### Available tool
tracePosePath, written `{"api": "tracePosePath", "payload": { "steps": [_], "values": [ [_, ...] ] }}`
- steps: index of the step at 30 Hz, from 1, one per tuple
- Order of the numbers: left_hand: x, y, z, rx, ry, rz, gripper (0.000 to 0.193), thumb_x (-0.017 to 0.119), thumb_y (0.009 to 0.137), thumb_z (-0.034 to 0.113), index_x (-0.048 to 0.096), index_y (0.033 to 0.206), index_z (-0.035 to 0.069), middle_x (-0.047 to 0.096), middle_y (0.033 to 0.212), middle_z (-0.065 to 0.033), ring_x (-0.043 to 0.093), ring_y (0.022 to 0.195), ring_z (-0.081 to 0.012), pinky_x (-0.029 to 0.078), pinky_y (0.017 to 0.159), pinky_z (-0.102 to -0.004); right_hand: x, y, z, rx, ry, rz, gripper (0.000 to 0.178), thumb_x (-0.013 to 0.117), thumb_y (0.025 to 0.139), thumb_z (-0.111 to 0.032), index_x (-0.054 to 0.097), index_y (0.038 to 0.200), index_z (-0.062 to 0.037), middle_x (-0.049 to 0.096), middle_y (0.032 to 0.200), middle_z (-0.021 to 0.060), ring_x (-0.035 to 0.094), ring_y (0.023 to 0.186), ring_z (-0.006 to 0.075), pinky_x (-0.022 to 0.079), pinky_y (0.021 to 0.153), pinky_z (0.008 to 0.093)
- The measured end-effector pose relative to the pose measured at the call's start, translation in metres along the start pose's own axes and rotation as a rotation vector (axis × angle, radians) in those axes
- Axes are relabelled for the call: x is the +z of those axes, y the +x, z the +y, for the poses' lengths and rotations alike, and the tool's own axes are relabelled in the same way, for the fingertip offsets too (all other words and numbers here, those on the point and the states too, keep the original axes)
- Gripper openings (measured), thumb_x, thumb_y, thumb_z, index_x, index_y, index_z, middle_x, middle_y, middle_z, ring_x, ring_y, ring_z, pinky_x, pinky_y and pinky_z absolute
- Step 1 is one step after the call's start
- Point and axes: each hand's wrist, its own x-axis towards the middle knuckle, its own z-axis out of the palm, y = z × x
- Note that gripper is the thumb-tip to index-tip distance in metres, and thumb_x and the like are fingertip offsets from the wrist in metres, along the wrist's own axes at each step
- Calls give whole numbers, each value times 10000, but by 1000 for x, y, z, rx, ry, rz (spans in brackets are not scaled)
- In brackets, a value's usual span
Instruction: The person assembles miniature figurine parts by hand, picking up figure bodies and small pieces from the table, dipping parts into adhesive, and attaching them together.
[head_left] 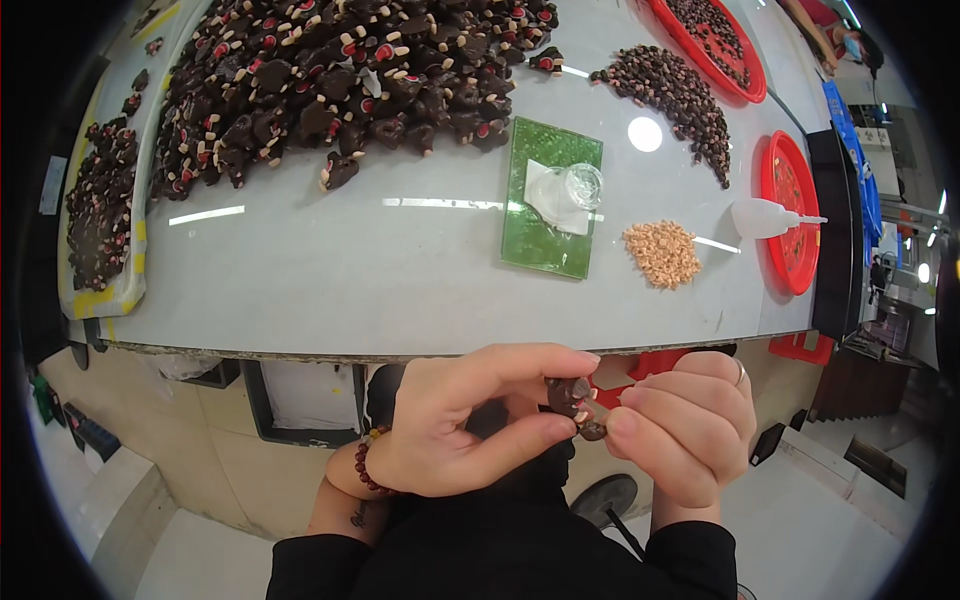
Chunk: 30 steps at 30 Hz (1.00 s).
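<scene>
My left hand [465, 415] pinches a small dark-brown molded figure [568, 396] between thumb and fingers, just off the table's near edge. Pink and cream bits show on the figure. My right hand [695, 420] is closed beside it, its thumb and fingertips pressed together against a small round dark-brown bit at the figure's lower end. Whatever lies between the right fingertips is hidden. Beyond the hands, a green board [530, 240] carries a clear small jar [575, 192] on a white pad. A little pile of cream-coloured bits [662, 254] lies to its right.
A large heap of similar brown figures [340, 90] covers the far left of the white table [330, 270]. At left stands a tray [125, 300] of brown pieces. Small dark parts [680, 100], red trays [775, 165] and a white nozzle bottle [760, 218] are at right. Another person [830, 40] sits beyond.
</scene>
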Motion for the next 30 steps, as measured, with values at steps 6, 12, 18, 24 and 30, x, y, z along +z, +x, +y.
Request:
{"api": "tracePosePath", "payload": {
  "steps": [6, 12, 18, 24, 30],
  "values": [
    [3, 2, 6, -27, 137, -37, 314, 696, 698, -75, 614, 1000, -83, 639, 697, -74, 581, 596, -90, 461, 588, -202, -4, -3, -4, 22, -98, -93, 204, 663, 715, -49, 618, 908, -96, 562, 829, 18, 576, 677, 154, 426, 517, 266],
    [10, 4, 3, 125, 303, 42, 276, 735, 695, -26, 650, 957, -32, 672, 773, -102, 613, 610, -101, 469, 540, -198, -7, -2, -1, -97, -165, -95, 199, 635, 612, -59, 671, 807, -71, 568, 775, 9, 561, 653, 127, 432, 548, 228],
    [14, 3, -2, 195, 293, 76, 234, 730, 693, -26, 659, 915, -17, 678, 795, -119, 636, 619, -149, 478, 530, -208, -8, -5, -4, -38, -153, -85, 216, 655, 599, -43, 673, 813, -69, 579, 780, 15, 563, 647, 125, 433, 546, 228],
    [13, 6, -4, 213, 286, 66, 209, 730, 704, -7, 663, 902, -15, 678, 795, -114, 622, 596, -150, 472, 523, -209, -6, -7, -4, -9, -126, -65, 221, 657, 599, -28, 671, 817, -54, 582, 782, 26, 565, 643, 133, 438, 543, 234],
    [7, 4, -1, 143, 268, 75, 236, 755, 682, 27, 676, 901, -13, 680, 770, -100, 612, 580, -137, 467, 521, -214, 3, -6, -4, 17, -53, -22, 222, 681, 611, -28, 662, 829, -60, 585, 788, 27, 566, 649, 147, 427, 523, 249]
  ]
}}
